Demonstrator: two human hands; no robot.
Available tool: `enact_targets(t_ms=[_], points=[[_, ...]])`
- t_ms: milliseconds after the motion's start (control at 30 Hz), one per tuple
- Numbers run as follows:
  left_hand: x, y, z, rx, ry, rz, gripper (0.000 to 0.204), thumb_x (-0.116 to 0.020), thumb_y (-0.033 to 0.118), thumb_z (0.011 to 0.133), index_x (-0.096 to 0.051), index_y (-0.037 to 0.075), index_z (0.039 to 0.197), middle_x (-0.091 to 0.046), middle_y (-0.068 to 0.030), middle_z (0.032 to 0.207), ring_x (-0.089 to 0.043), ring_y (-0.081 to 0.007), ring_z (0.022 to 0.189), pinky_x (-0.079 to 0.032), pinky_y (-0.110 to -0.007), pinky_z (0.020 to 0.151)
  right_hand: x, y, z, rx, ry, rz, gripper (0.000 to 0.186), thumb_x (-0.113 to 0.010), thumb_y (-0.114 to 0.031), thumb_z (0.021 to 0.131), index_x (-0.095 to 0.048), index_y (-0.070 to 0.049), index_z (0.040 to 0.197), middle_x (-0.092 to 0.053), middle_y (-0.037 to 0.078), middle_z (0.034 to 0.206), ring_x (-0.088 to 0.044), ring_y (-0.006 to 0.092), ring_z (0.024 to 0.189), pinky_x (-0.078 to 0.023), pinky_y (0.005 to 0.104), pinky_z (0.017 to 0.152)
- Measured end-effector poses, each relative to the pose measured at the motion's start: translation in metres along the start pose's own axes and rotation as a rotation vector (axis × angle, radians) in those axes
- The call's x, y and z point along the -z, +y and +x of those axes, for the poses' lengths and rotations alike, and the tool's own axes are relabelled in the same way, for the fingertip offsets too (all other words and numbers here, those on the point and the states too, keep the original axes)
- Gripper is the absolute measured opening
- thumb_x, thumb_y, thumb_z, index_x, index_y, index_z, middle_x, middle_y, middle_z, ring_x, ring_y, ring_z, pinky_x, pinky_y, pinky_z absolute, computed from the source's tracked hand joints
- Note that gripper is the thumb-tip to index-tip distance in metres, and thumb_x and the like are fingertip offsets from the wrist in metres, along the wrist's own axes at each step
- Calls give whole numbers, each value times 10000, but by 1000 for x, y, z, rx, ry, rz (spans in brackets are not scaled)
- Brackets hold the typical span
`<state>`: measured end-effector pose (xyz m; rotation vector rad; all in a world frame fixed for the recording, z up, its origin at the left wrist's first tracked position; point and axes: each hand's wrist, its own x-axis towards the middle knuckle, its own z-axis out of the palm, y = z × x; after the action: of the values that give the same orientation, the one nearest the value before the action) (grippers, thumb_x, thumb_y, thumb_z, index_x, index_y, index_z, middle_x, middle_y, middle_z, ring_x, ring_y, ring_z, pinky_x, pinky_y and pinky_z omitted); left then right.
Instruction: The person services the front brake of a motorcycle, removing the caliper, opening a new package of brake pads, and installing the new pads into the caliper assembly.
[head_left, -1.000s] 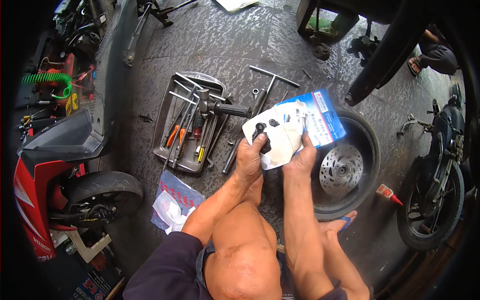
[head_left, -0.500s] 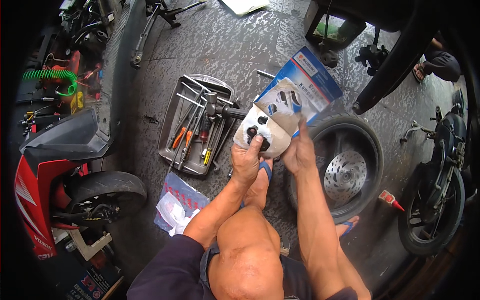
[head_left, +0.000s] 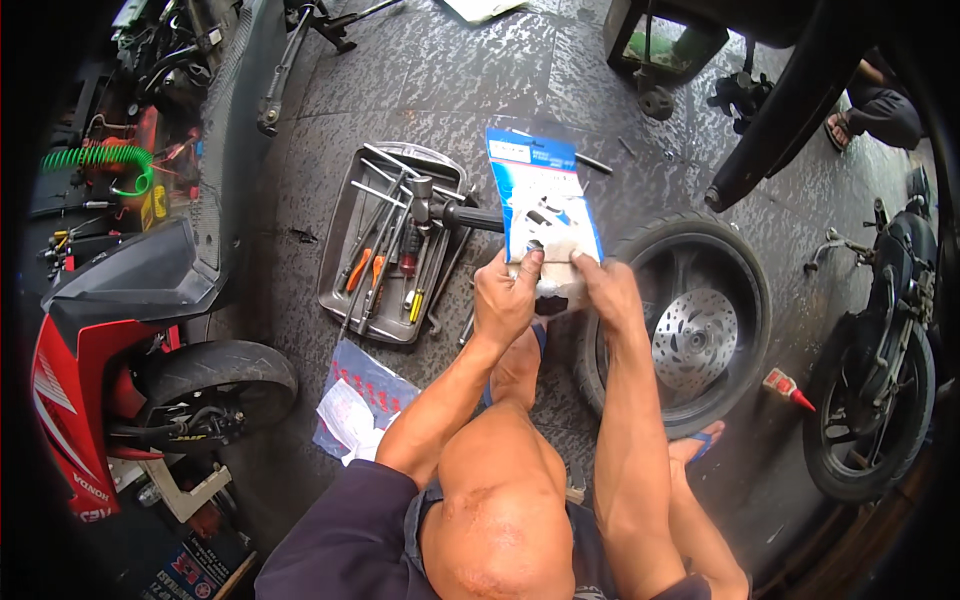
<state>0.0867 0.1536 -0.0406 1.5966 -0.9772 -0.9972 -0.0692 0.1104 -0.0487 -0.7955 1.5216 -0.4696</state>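
Note:
I grip a blue-and-white carded package (head_left: 543, 195) upright, with an off-white inner card and black parts (head_left: 551, 301) at its lower end. My left hand (head_left: 506, 297) pinches it with the thumb on the front; my right hand (head_left: 612, 293) grips its lower right edge. Behind and left of the package sits a metal tray (head_left: 335, 290) of screwdrivers, pliers and bars, with a hammer (head_left: 465, 215) across it. A wheel with a brake disc (head_left: 697, 338) lies beside my right arm. A plastic bag with white paper (head_left: 350, 415) lies left of my left forearm.
A red-and-black motorbike front (head_left: 65, 380) stands at left near a tool bench (head_left: 150, 160). A dark motorbike (head_left: 880, 340) is at right, by a glue bottle (head_left: 788, 387). Motorbike parts (head_left: 760, 100) hang at top right, near another person's leg (head_left: 880, 115). Loose bars (head_left: 590, 163) lie beyond the package.
The package has turned from a slant to nearly upright and shifted left, the inner card now folded lower. Both my hands still grip it, my right thumb moving onto its lower edge.

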Motion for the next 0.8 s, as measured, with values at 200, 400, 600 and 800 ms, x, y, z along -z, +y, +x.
enact_targets(t_ms=[200,400,600,800], points=[[-9,2,-13,-243,-55,45,306,-618,279,997,-671,-14,1070,-705,-151,763,-710,-241,693,-504,-364,603,-34,13,15,75,342,413,696,-641,-566,921,-684,125,990,-705,174,929,-666,196,802,-524,339,709],[-8,-14,-18,-110,-73,-224,328,-595,294,1015,-675,-17,1077,-672,-28,731,-574,-76,677,-467,-280,594,-35,9,17,38,181,533,704,-669,-594,894,-679,92,1050,-712,147,984,-688,192,846,-548,323,743],[-16,-10,-18,-18,-150,-433,316,-585,265,1024,-664,-24,1125,-697,-22,882,-591,-73,785,-477,-251,675,-32,7,9,87,28,767,615,-666,-543,917,-676,49,1082,-715,129,997,-690,195,853,-553,325,745],[-22,-12,-23,78,-172,-577,270,-593,240,1025,-661,-10,1102,-682,8,945,-583,-46,817,-472,-217,706,-34,15,13,16,-290,1035,581,-616,-518,950,-624,22,1164,-703,122,1024,-694,200,864,-582,336,766]])
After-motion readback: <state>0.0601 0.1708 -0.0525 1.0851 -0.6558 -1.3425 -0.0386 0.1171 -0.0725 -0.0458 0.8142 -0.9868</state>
